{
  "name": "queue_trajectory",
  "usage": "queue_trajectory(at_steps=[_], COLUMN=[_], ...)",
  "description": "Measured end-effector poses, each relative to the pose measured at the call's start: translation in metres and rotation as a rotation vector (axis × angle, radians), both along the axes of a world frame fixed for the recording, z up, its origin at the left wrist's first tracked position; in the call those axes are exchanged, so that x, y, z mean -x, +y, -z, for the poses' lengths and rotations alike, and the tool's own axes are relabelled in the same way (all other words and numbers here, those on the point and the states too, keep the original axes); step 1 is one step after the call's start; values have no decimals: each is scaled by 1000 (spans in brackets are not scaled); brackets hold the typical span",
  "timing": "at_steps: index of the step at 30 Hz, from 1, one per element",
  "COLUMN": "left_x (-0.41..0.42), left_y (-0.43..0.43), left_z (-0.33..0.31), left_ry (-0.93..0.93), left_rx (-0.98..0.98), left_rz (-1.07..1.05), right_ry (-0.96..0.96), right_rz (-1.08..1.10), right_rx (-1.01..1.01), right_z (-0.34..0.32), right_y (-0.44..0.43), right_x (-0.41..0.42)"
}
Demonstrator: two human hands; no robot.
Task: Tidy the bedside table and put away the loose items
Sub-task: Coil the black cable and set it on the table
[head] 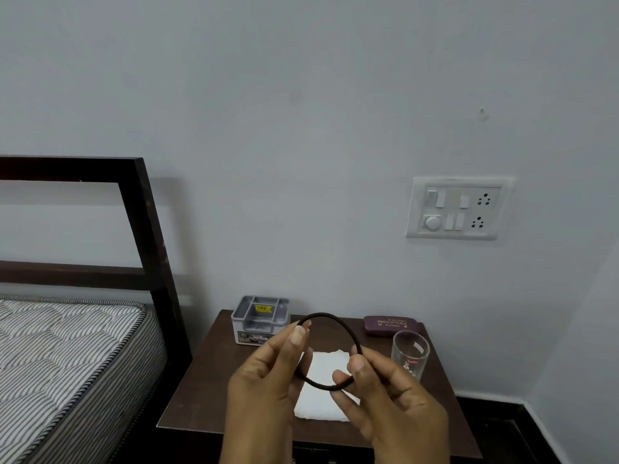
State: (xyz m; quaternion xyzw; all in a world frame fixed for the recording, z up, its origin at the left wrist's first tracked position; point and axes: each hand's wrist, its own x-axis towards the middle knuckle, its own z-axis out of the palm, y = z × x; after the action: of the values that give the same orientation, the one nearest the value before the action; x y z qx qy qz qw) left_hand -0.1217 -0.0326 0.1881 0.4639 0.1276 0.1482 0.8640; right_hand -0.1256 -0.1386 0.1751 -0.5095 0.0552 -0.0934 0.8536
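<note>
Above the table (207, 390), hands: left hand (264, 386) and right hand (385, 396) each pinch the band (330, 316), stretched between them.
Band: light, soft, stretchy; grip anywhere.
Organiser (260, 319): probably its home.
Glass (410, 353): fragile, near the right hand.

Readable text on the bedside table, not much tbh

Maroon glasses case (390, 325) at the back has gold lettering, looks like "PRINCE OPTICALS" w/ a smaller line under it that's too blurry to read. Grey organizer box (260, 319) has a yellow sticker inside + a printed label on the front, both too small to make out. Glass (410, 353) has a small red logo, unreadable.
</note>
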Motion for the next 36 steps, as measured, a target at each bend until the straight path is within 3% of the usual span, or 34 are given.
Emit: queue_trajectory(at_steps=[5, 9, 13, 16, 19, 22, 29, 36], left_x=[-3, 2, 7, 7, 5, 3, 1, 5], left_y=[9, 17, 26, 38, 51, 53, 44, 40], left_z=[-5, -15, -26, -37, -46, -45, -28, -26], left_ry=[-39, -53, -104, -142, -158, -212, -313, -380], left_rx=[-161, -389, -555, -726, -876, -1114, -1278, -1550], left_rz=[146, 469, 747, 804, 731, 532, 115, 77], right_ry=[36, -9, -157, -245, -299, -270, -121, -13], right_rz=[-224, -376, -316, -370, -477, -361, -341, -364], right_rx=[-141, -282, 221, 449, 617, 622, 290, 180], right_z=[9, 17, 29, 32, 31, 30, 21, 18], right_y=[-9, -10, -1, 1, -3, -4, -2, -3], right_x=[-6, -19, -13, -7, -12, -16, -12, -10])
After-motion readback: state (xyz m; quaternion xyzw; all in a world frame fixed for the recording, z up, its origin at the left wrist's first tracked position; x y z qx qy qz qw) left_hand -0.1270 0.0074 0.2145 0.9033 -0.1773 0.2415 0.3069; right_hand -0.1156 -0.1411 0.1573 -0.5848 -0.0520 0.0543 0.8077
